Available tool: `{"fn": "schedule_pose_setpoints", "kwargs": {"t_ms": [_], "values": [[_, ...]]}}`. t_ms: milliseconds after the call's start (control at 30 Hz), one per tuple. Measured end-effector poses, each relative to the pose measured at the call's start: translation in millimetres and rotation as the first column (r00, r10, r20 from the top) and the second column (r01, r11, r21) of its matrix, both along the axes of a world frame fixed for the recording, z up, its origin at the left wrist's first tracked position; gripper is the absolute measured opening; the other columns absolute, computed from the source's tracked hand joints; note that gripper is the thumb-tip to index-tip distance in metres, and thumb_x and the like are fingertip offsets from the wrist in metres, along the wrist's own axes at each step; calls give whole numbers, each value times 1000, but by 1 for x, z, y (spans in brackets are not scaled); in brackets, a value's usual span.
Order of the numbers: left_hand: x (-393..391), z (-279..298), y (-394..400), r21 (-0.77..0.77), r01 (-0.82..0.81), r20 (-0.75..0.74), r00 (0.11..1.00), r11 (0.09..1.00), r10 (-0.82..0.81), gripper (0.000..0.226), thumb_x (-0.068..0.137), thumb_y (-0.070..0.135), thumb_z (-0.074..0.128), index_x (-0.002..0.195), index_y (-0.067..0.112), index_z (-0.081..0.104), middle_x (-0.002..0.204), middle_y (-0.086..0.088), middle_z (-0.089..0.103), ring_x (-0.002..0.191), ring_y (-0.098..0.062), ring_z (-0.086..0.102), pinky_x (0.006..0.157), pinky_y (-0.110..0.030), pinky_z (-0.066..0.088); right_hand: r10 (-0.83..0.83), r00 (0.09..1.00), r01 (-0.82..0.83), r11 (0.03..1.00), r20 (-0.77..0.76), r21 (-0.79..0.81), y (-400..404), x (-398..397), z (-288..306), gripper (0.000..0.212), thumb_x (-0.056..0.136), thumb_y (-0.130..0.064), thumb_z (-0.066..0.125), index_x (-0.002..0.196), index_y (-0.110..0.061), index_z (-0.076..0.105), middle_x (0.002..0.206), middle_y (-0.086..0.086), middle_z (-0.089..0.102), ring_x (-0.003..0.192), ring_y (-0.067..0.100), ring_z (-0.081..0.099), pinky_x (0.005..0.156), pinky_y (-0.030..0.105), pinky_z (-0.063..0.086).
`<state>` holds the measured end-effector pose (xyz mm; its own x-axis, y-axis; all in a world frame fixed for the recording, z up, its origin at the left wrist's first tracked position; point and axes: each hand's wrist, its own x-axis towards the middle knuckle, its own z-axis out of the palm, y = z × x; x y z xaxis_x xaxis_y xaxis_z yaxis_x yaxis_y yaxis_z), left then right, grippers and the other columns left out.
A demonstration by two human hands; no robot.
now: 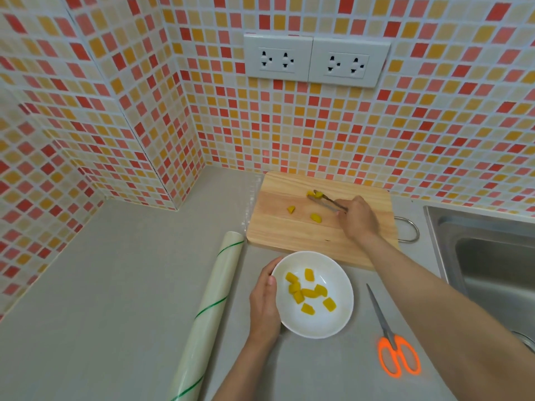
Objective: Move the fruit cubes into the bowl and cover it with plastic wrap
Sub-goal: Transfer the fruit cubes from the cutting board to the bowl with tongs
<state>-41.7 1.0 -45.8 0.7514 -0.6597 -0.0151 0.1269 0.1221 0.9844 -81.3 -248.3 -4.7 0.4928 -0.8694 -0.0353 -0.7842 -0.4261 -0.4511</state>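
Observation:
A white bowl [333, 325] sits on the grey counter and holds several yellow fruit cubes [308, 292]. My left hand [265, 299] grips the bowl's left rim. On the wooden cutting board [289, 230] behind it, my right hand [359, 217] holds metal tongs [325, 201], whose tips pinch one yellow cube [318, 194]. Two loose cubes lie on the board, one [291, 209] to the left and one [316, 217] near my right hand. A roll of plastic wrap [214, 305] with green stripes lies left of the bowl.
Orange-handled scissors [390, 337] lie right of the bowl. A steel sink [492, 256] fills the right side. A tiled wall with two socket plates [315, 60] rises just behind the board, and a tiled corner juts out at the left.

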Motion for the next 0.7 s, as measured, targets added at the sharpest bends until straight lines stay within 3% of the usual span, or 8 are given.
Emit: {"fn": "schedule_pose_setpoints", "kwargs": {"t_ms": [167,367,567,700], "values": [[-1,-3,1,6,-7,9,1000,1000,6,52,87,50,40,120,16,59,116,1,67,110,-15,62,84,-18,49,2,998,0,1000,67,-28,1,-4,5,33,92,-12,50,123,-17,60,110,15,55,103,34,54,81,36,44],[-2,-2,1,10,-11,-10,1000,1000,12,54,85,50,41,121,14,59,117,0,66,111,-14,61,85,-19,49,92,966,-72,993,242,-91,30,-35,22,34,88,-6,56,120,-14,62,93,14,55,83,24,52,61,17,24],[-2,-1,1,12,-14,-14,1000,1000,14,43,91,40,39,119,15,60,115,2,66,108,-11,62,84,-17,48,203,911,-194,979,358,-62,90,-98,40,33,84,-3,62,115,-12,65,83,6,50,73,8,49,70,1,36],[-3,-1,1,13,-11,-15,1000,1000,11,40,92,34,36,118,15,60,115,1,66,106,-7,62,84,-15,48,314,933,-322,946,176,22,119,-130,42,37,81,-8,66,115,-21,66,84,1,50,79,14,51,78,25,42]]}}
